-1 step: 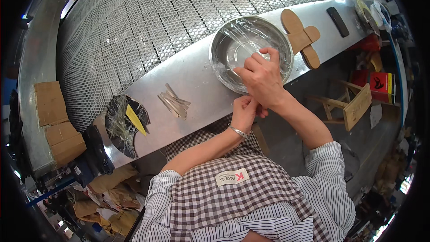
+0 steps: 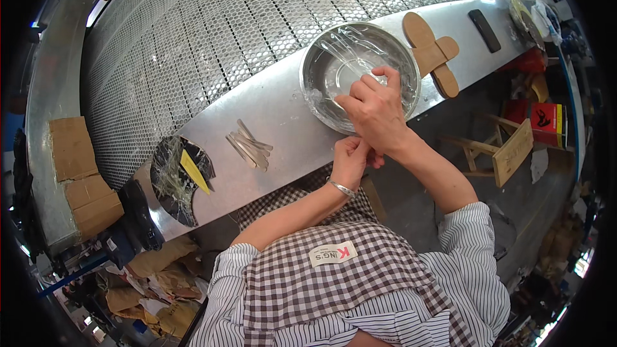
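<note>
A round metal basin (image 2: 308, 67) sits on the metal ledge (image 2: 283, 106) in front of me. Clear plastic film (image 2: 340, 51) lies in it and over its rim. My right hand (image 2: 379, 106) is above the near side of the basin, its fingers bent and closed. Just below it, at the basin's near edge, my left hand (image 2: 352, 160) is closed in a pinch against the right one. What the fingers hold is too small or hidden to make out. Tan sole-shaped pieces (image 2: 427, 58) lie crossed to the right of the basin, and several thin metal strips (image 2: 249, 146) to its left.
A perforated metal surface (image 2: 212, 38) stretches beyond the ledge. Farther left lie a dark round piece wrapped in film (image 2: 168, 180) and a yellow strip (image 2: 195, 170). A black phone-like object (image 2: 484, 31) lies at right. Below it stand a wooden stool (image 2: 511, 154) and a red box (image 2: 546, 125).
</note>
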A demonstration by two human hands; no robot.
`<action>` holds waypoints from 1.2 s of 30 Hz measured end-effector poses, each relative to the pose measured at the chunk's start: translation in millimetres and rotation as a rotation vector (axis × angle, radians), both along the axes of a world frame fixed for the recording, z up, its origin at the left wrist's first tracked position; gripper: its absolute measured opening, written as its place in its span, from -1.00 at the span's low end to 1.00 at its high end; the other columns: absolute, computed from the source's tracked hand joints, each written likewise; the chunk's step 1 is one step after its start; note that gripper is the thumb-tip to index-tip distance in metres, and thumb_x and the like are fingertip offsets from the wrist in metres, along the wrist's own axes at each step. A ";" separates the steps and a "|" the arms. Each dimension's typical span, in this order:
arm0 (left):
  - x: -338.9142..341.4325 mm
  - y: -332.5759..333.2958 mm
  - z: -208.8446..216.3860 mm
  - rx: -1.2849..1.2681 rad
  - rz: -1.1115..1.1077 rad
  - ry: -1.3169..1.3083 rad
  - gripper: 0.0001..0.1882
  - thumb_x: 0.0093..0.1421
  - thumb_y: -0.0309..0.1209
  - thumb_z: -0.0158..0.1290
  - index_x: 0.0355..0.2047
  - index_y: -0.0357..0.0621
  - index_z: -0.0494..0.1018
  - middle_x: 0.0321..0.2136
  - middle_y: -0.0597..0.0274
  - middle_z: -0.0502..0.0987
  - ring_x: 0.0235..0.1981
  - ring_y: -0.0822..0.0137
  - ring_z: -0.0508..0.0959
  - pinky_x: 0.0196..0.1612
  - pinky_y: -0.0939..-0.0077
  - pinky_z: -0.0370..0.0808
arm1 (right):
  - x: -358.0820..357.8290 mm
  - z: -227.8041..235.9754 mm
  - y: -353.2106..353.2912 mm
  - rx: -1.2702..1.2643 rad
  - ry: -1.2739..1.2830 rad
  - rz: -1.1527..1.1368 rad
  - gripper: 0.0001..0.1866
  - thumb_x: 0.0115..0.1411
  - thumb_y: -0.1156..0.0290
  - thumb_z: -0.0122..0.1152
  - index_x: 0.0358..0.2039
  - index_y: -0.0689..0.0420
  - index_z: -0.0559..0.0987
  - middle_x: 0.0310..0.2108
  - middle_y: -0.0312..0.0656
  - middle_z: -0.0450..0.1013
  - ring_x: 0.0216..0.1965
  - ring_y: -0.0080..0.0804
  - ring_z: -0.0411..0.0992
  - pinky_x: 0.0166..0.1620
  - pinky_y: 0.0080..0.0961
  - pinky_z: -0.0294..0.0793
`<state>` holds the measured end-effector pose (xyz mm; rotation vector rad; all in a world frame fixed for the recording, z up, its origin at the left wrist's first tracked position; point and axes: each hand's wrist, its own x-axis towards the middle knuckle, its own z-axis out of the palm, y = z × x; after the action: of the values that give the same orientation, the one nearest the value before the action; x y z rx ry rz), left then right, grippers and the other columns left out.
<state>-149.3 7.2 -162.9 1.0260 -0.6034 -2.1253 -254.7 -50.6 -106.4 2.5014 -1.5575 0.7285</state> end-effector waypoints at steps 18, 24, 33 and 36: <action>9.4 -2.5 -6.6 -0.044 0.066 -0.025 -0.88 0.17 -0.51 -0.08 -0.33 -0.28 0.43 -0.45 0.26 0.50 -0.53 0.43 0.50 -0.56 0.60 0.43 | 29.9 -3.2 -4.0 -0.121 0.034 -0.095 -0.93 -0.22 0.53 0.08 -0.74 0.07 0.41 -0.69 -0.33 0.21 -0.52 -0.44 0.31 -0.04 -0.20 0.15; 3.4 -6.2 -10.4 -0.105 0.248 -0.055 -0.87 0.14 -0.49 -0.02 -0.37 -0.33 0.45 -0.43 0.29 0.50 -0.41 0.53 0.44 -0.44 0.61 0.40 | 43.2 -1.7 -3.4 -0.148 0.099 -0.124 -0.95 -0.23 0.52 0.06 -0.74 0.10 0.41 -0.70 -0.30 0.21 -0.53 -0.42 0.31 -0.01 -0.15 0.15; 6.4 -12.6 -25.5 -0.091 0.227 0.015 -0.83 0.12 -0.50 0.00 -0.30 -0.35 0.47 -0.36 0.28 0.52 -0.34 0.54 0.44 -0.38 0.57 0.40 | 49.1 -10.9 -7.0 -0.154 -0.031 -0.250 -0.95 -0.25 0.54 0.09 -0.75 0.13 0.47 -0.70 -0.26 0.31 -0.51 -0.40 0.36 0.02 -0.09 0.12; 5.9 -12.8 -28.1 -0.041 0.238 0.045 -0.86 0.11 -0.53 0.00 -0.34 -0.36 0.47 -0.38 0.29 0.51 -0.37 0.55 0.43 -0.40 0.59 0.39 | 48.5 -14.4 -6.3 -0.114 -0.085 -0.312 -0.94 -0.23 0.55 0.09 -0.75 0.12 0.47 -0.69 -0.26 0.33 -0.50 -0.40 0.37 0.02 -0.12 0.11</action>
<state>-143.3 -5.6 -191.1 0.9736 -0.4762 -1.9144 -206.2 -56.9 -120.8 2.1058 -1.8211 0.8549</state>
